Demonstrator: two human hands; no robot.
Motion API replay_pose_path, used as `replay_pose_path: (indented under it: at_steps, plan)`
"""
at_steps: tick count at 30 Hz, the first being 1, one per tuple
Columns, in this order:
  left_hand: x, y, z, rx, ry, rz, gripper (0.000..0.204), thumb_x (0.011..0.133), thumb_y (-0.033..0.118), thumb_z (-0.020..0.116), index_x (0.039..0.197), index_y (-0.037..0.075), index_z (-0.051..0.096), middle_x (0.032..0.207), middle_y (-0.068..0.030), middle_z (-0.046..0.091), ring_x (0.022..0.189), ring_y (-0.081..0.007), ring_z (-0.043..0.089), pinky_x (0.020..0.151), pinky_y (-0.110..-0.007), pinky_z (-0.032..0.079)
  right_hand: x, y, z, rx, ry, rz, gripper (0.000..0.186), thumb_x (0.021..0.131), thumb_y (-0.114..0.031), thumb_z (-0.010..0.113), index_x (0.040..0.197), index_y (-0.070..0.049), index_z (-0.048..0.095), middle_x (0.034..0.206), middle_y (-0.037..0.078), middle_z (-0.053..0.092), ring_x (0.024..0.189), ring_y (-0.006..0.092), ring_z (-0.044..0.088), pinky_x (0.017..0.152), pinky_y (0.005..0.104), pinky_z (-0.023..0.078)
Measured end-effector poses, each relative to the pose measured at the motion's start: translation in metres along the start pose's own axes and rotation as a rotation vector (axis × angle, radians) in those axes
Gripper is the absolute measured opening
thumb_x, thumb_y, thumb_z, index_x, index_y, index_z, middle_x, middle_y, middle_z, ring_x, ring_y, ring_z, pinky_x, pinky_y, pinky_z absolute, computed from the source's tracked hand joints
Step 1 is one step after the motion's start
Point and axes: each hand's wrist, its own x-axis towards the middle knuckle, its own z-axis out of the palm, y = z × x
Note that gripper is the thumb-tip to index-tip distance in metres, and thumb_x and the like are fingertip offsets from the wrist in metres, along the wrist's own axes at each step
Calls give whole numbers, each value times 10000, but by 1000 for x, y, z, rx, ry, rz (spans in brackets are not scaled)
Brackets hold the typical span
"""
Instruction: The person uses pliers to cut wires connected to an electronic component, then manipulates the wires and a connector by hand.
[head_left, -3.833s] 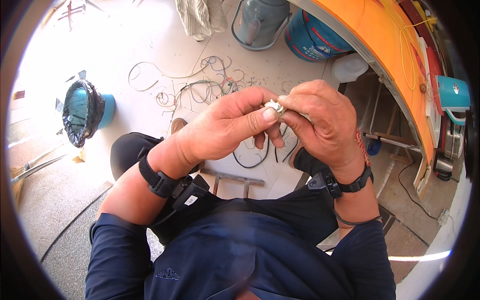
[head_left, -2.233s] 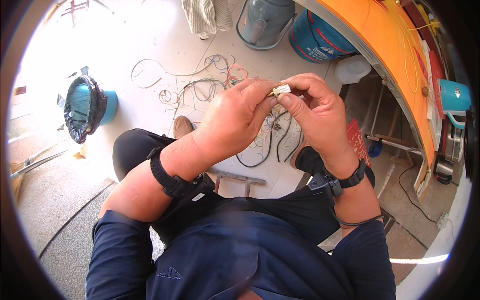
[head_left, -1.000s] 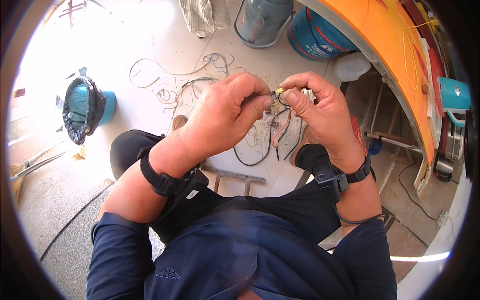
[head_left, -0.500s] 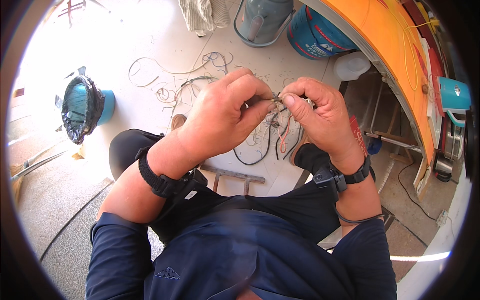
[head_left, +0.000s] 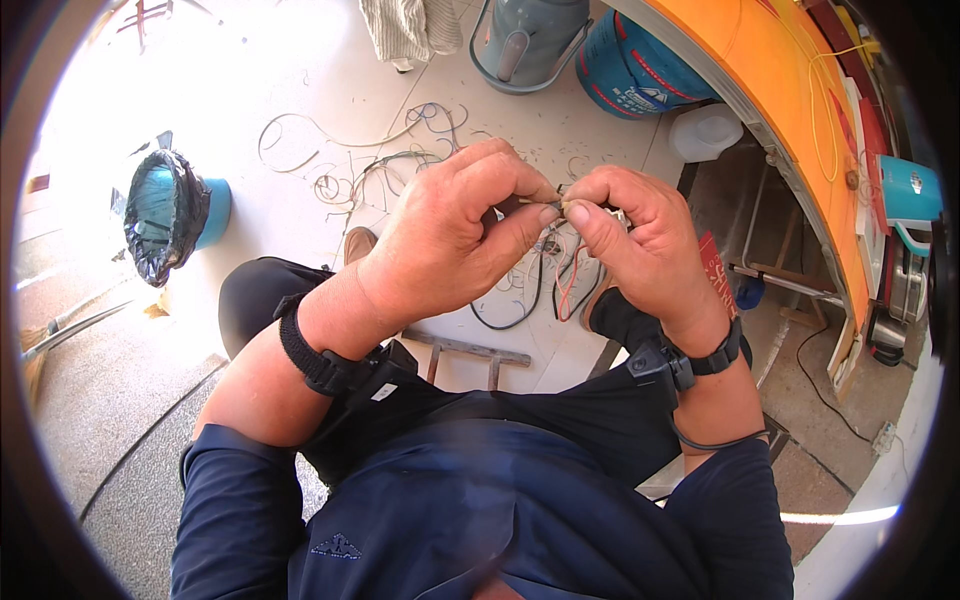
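My left hand [head_left: 455, 235] and my right hand [head_left: 630, 235] meet fingertip to fingertip in front of my chest. Between thumbs and forefingers they pinch a small pale connector piece [head_left: 556, 204] with thin wires [head_left: 565, 275] hanging from it; red and black strands dangle below my right palm. Most of the piece is hidden by my fingers. Each wrist carries a black band. I am sitting, with my knees below the hands.
Loose wire offcuts [head_left: 340, 170] litter the white tiled floor. A blue bin with a black liner [head_left: 165, 215] stands at left. A grey kettle-like vessel [head_left: 525, 40], a blue drum [head_left: 640, 75] and a white jug [head_left: 710, 130] stand ahead. An orange curved counter [head_left: 790, 120] runs along the right.
My hands have drawn closer together and lowered slightly; the white piece that showed clearly between the fingers earlier is now mostly covered, with the wires hanging beneath.
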Motion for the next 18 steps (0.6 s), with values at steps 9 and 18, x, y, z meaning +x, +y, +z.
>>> replay_pose_path:
  at_steps: [9,18]
  plan:
    - [-4,-2,4,-165,-27,-173,43,931,13,611,895,11,588,839,-46,590,709,-109,617,621,-240,474,-2,-2,9,-86,101,-109,52,837,-21,678,841,-28,627,760,92,634,698,241,608,648,327,475]
    - [-3,2,8,-373,-11,-407,70,950,43,575,885,18,581,794,-28,598,678,-97,606,617,-231,475,-3,-3,14,-208,135,-213,83,796,-4,678,840,-40,616,753,100,616,676,294,605,602,358,474]
